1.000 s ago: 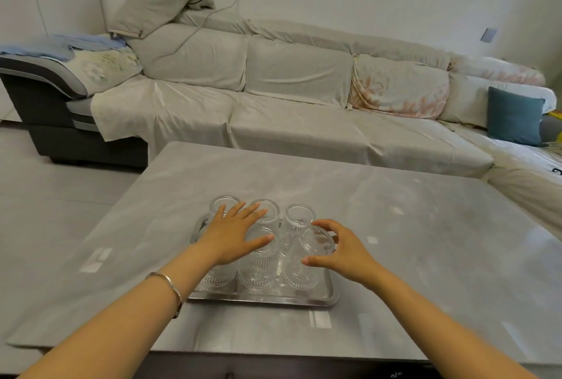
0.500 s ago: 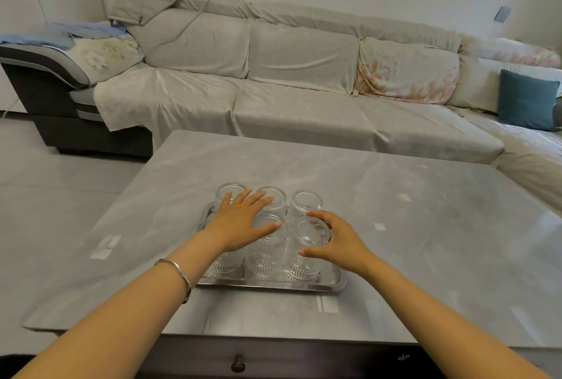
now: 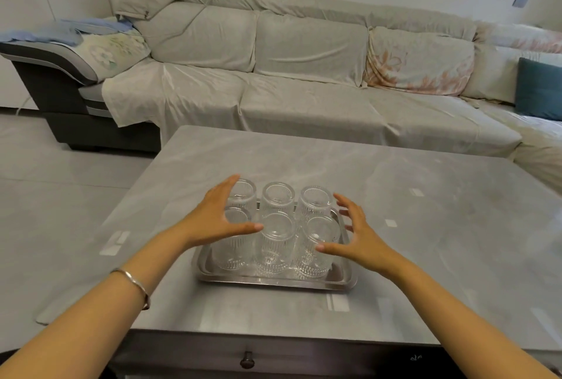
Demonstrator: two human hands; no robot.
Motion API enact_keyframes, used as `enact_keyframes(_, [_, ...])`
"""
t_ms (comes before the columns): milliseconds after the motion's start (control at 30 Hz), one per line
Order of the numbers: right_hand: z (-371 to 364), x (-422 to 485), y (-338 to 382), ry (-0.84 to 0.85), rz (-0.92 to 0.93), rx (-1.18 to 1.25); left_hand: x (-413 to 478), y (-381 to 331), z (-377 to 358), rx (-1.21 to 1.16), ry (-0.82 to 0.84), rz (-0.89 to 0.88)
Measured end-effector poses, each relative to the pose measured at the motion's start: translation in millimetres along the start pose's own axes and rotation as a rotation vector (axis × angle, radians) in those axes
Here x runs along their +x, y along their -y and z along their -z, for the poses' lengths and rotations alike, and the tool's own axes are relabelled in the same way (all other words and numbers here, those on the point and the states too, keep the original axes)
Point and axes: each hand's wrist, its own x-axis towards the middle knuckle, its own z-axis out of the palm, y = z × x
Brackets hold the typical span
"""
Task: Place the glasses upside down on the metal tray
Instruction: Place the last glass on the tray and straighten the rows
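Several clear ribbed glasses [image 3: 275, 241] stand upside down in two rows on the metal tray [image 3: 275, 283], which lies on the grey table near its front edge. My left hand [image 3: 213, 217] hovers over the left pair of glasses, fingers spread, thumb reaching toward the front middle glass. My right hand [image 3: 355, 235] is open beside the right pair, thumb close to the front right glass [image 3: 316, 245]. Neither hand holds anything. My left hand partly hides the two left glasses.
The grey marble-look table [image 3: 425, 226] stretches right and back from the tray. A drawer knob [image 3: 247, 359] sits under its front edge. A long covered sofa [image 3: 304, 74] runs behind the table, with a teal cushion [image 3: 539, 92] at the right.
My right hand has let go of the front right glass and opened, moving right. My left hand has lifted off the glass bases and shifted left, fingers spread.
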Motion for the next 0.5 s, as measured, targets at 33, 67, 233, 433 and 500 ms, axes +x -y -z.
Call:
enact_keyframes(33, [2.0,1.2,-3.5,0.056,-0.050,0.036,-3.1,5.8,3.0,-0.092,0.044,0.051])
enact_keyframes(67, [2.7,2.7,-6.3,0.113,-0.090,0.067,-5.5,11.2,4.2,-0.161,0.091,0.096])
enact_keyframes(233, [-5.3,10.4,-16.0,0.258,-0.123,0.112,-10.8,32.4,-4.0,-0.200,0.232,0.180])
enact_keyframes(433, [-6.2,21.5,-23.2,0.266,-0.111,0.084,-8.5,50.8,-8.1,-0.136,0.276,0.174])
enact_keyframes(500, [-5.9,23.5,-24.4,0.290,-0.104,0.081,-6.4,52.9,-8.1,-0.126,0.282,0.172])
